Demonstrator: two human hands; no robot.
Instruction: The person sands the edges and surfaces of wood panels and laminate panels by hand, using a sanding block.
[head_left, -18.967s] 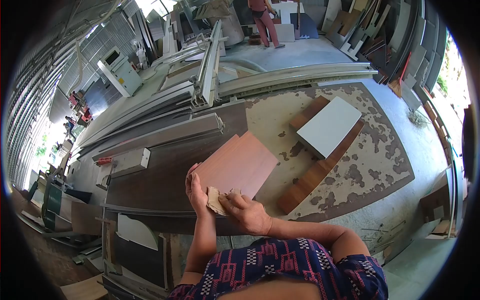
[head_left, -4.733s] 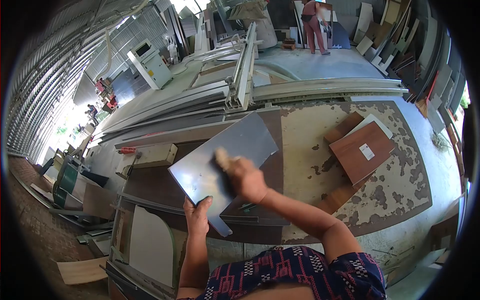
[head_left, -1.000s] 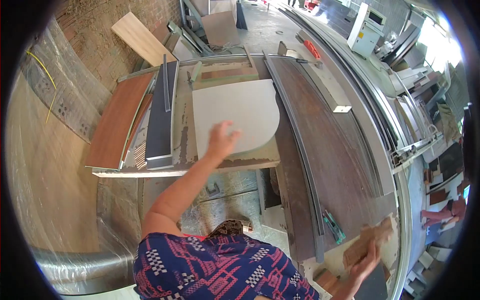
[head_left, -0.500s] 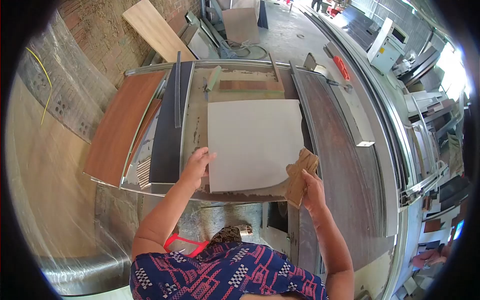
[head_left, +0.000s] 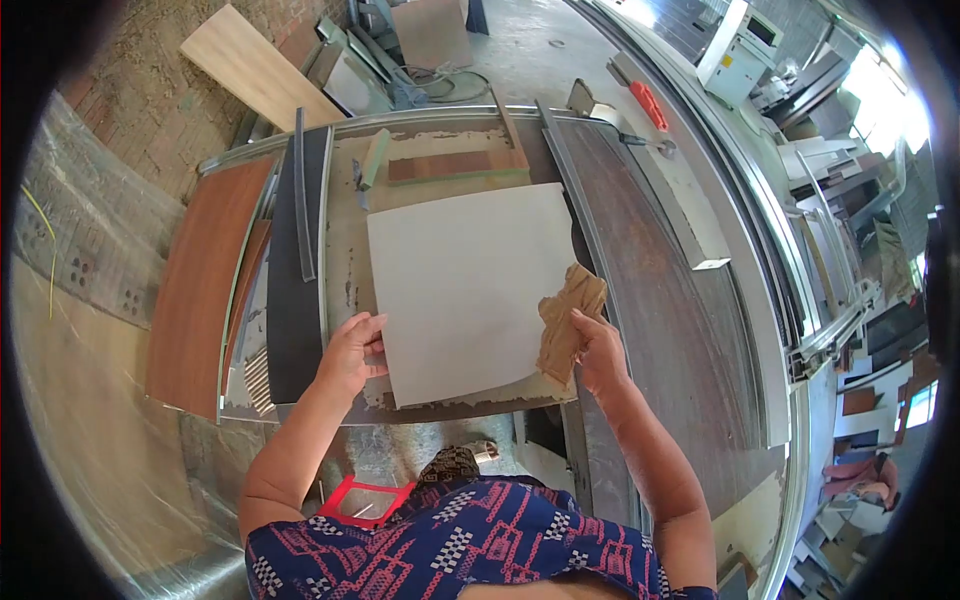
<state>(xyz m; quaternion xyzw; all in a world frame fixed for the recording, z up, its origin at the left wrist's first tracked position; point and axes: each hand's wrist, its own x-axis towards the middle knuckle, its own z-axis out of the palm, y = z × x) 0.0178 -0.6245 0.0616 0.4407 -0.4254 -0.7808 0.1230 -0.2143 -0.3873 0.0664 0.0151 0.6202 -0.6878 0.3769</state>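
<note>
A light grey square sheet (head_left: 470, 290) lies on the worn work table (head_left: 345, 240), a little tilted. At its left edge is my left hand (head_left: 352, 352), with fingers bent and spread around the edge. My right hand (head_left: 600, 352) pinches a crumpled brown cloth or paper (head_left: 572, 320) that covers the sheet's lower right corner. Beyond the sheet's far edge lie a reddish-brown strip (head_left: 455, 166) and a short pale green strip (head_left: 374, 158).
Brown panels (head_left: 205, 290) and a dark panel (head_left: 290, 350) with a thin bar (head_left: 304, 200) lie at the left. On the right are a long white beam (head_left: 690, 220), a red tool (head_left: 649, 104) and metal rails. A person (head_left: 865, 480) is at the far right.
The view has shifted, so the table and panels appear further left. The sheet has turned slightly and its near edge appears lower. Both hands remain at its sides.
</note>
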